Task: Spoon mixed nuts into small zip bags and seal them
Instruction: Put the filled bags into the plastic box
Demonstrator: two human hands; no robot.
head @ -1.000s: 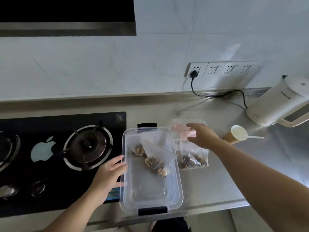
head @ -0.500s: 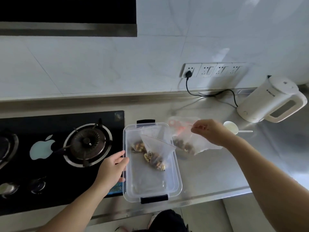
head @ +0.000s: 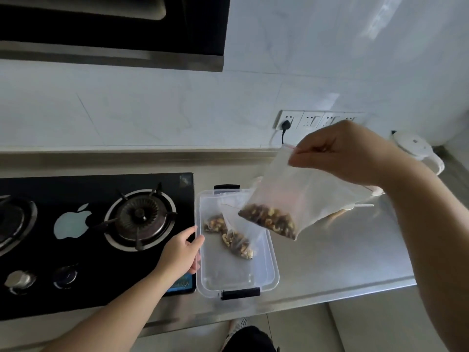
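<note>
From the head view, we see that the zip bag (head: pixel 286 199), which lay on the bench (head: pixel 342 255) a second ago with our right hand (head: pixel 345 151) resting on its top edge, now hangs in the air, lifted by that hand. The right fingers (head: pixel 302 151) are pinched together on the bag's pink-striped upper corner, and the bag dangles below them, tilted, its lower corner over the far right rim of the clear plastic box (head: pixel 269 270). We judge this bag filled and, as far as we can tell, sealed (the zip line itself is too blurred to confirm), so it is on its way to join the others.

Our left hand (head: pixel 182 252) has stayed where it was, its fingers (head: pixel 195 240) loosely spread and resting against the box's left wall, steadying it. Just beside those fingers, inside the box, lie two filled bags (head: pixel 236 237), overlapping.

The bags are thin, frosted, limp film, each sagging into a wedge around a lumpy brown-and-tan cluster of mixed nuts (head: pixel 269 221). The box is rigid, translucent and rectangular with black clips; the bench is smooth brushed metal.
</note>
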